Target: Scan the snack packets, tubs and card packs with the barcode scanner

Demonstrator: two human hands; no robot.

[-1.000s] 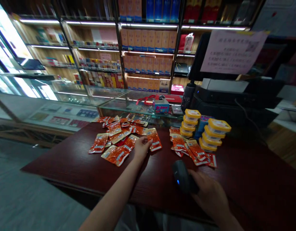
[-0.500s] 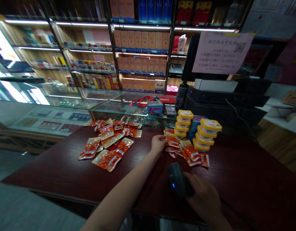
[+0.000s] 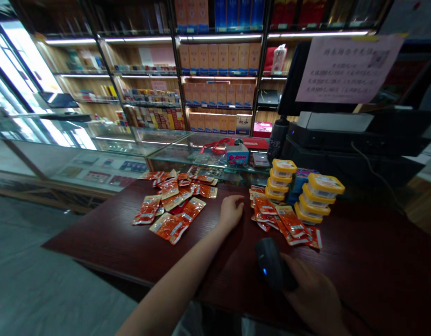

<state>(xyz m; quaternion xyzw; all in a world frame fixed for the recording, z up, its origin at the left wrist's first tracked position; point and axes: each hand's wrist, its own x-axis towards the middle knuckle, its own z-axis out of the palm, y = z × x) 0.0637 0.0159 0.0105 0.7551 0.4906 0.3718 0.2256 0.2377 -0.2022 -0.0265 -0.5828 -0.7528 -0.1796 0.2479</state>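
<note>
The right grip (image 3: 311, 290) holds one barcode scanner (image 3: 270, 262) above the surface (image 3: 232, 263), its long axis near-right to far-left, head pointing far-left. The left grip (image 3: 231, 212), narrowly parted, sits beside the right-hand orange packets (image 3: 288, 221); just beyond stand two four-high yellow-lidded tub stacks (image 3: 280, 181).

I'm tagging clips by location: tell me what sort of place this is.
Probably a shop's checkout counter: the right hand holds what looks like a barcode scanner, with a glass display case and lit shelves of boxed goods beyond.

Lit shelves (image 3: 218, 37) back glass counters (image 3: 122, 150) — floor (image 3: 61, 284) grey.
</note>
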